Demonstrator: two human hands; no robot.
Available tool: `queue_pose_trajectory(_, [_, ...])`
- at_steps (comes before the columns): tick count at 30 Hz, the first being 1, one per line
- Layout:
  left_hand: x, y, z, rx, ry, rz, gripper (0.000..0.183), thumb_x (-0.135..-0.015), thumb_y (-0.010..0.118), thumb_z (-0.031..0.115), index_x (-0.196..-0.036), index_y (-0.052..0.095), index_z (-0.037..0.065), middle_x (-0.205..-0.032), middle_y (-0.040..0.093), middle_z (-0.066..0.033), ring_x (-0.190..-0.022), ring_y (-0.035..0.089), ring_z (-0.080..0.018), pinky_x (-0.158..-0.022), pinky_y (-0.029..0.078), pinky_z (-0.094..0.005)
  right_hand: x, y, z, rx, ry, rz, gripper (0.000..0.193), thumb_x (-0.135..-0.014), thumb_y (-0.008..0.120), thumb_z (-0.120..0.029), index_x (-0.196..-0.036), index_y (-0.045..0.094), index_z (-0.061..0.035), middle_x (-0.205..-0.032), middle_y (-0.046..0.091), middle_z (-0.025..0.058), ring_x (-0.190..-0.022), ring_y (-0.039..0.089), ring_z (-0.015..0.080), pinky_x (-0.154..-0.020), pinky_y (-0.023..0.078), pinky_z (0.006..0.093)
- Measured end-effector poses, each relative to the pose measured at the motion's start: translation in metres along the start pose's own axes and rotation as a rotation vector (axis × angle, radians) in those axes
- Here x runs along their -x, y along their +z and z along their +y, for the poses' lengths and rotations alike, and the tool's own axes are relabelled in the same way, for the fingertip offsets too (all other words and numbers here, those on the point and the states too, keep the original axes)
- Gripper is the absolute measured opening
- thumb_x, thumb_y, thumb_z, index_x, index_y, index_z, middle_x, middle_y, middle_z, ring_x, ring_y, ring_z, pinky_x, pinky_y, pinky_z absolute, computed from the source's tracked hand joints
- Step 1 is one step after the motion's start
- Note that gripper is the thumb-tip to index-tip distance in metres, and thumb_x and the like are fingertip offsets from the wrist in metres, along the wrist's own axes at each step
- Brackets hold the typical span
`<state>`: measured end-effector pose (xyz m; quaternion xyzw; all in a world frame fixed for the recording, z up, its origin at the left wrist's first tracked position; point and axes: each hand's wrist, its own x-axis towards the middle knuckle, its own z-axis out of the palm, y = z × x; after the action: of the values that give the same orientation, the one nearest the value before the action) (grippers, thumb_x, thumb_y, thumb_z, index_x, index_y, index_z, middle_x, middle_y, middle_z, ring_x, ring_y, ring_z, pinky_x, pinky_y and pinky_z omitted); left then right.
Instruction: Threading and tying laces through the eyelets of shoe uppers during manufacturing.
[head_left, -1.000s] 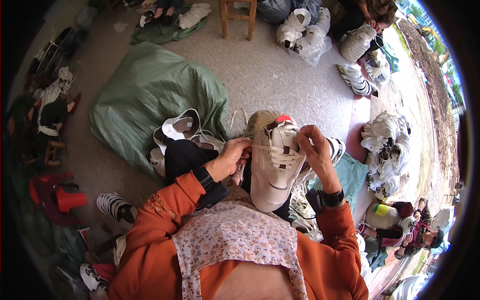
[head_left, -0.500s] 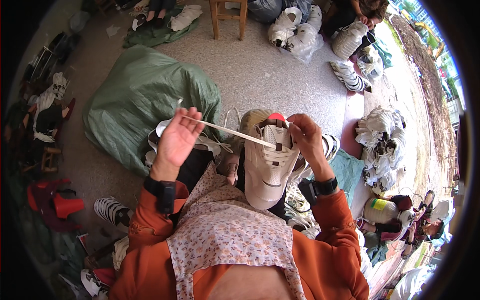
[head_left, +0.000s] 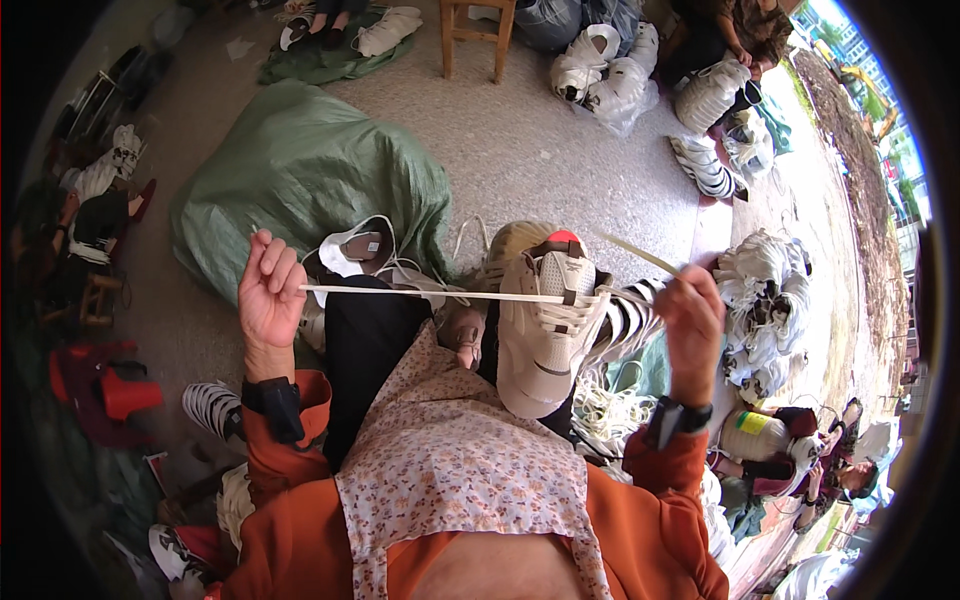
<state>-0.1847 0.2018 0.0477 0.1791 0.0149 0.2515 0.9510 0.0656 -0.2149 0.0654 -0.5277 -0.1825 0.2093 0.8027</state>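
A cream sneaker (head_left: 538, 355) rests toe toward me at my lap, its laces crossing the lower part below the tongue. My left hand (head_left: 272, 295), fingers curled closed, is out to the left and grips a flat cream shoelace (head_left: 420, 292) that runs straight from the shoe's eyelets. Out to the right, my right hand (head_left: 692, 322) is closed on the other side of the lace, and a loose lace end (head_left: 640, 252) sticks up past its fingers; this hand is slightly blurred. A floral apron (head_left: 460, 440) covers my lap.
A large green sack (head_left: 310, 180) lies ahead on the left, a white shoe (head_left: 358, 250) against it. Loose laces (head_left: 610, 410) are heaped right of my knee. Bundled shoes (head_left: 765, 300) are piled at right. A wooden stool (head_left: 478, 35) stands ahead; several people sit working around.
Both hands have moved apart and toward me, the left one to the left, the right one to the right. My left fingers have curled closed, and the lace now stretches nearly level.
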Motion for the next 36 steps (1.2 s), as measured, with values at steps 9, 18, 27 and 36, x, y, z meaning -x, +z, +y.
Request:
queue_pose_trajectory(9, [-0.011,-0.002,-0.092,-1.263,-0.361,-0.102,0.023,-0.099,0.048,0.022,-0.102,0.065,0.006,-0.063,0.044,0.0078,-0.054,0.037,-0.0004,-0.047,0.029,-0.0155,0.089,-0.120,-0.037,0.943,0.373,0.606,0.024,-0.093,0.053,-0.021,-0.106,0.061,-0.0015,-0.077,0.063,0.0062,-0.070,0.062,0.0165,-0.061,0.047,0.0327])
queue_pose_trajectory(18, [-0.035,0.014,-0.186,-1.582,-0.296,-0.492,0.023,-0.091,0.050,0.018,-0.085,0.064,0.001,-0.079,0.061,-0.0089,-0.075,0.058,-0.0187,-0.071,0.046,-0.0308,0.045,0.020,0.024,0.608,0.244,-0.010,0.021,-0.094,0.057,-0.012,-0.111,0.060,-0.0007,-0.066,0.059,0.0016,-0.052,0.052,0.0050,-0.044,0.041,0.0193])
queue_pose_trajectory(27, [-0.040,0.018,-0.189,-1.503,-0.483,-0.457,0.028,-0.089,0.049,0.022,-0.078,0.061,0.000,-0.071,0.058,-0.0071,-0.072,0.055,-0.0145,-0.069,0.045,-0.0301,0.005,0.084,0.045,0.986,0.264,-0.245,0.020,-0.090,0.059,-0.020,-0.100,0.063,-0.0037,-0.057,0.061,0.0117,-0.051,0.063,0.0219,-0.049,0.046,0.0332])
queue_pose_trajectory(36, [-0.055,0.018,-0.191,-1.476,-0.509,-0.468,0.029,-0.080,0.052,0.024,-0.068,0.062,0.000,-0.064,0.058,-0.0066,-0.066,0.055,-0.0142,-0.063,0.044,-0.0301,0.001,0.087,0.059,1.255,0.022,-0.235,0.016,-0.088,0.059,-0.020,-0.091,0.065,-0.0058,-0.065,0.064,0.0146,-0.059,0.064,0.0339,-0.053,0.049,0.0406])
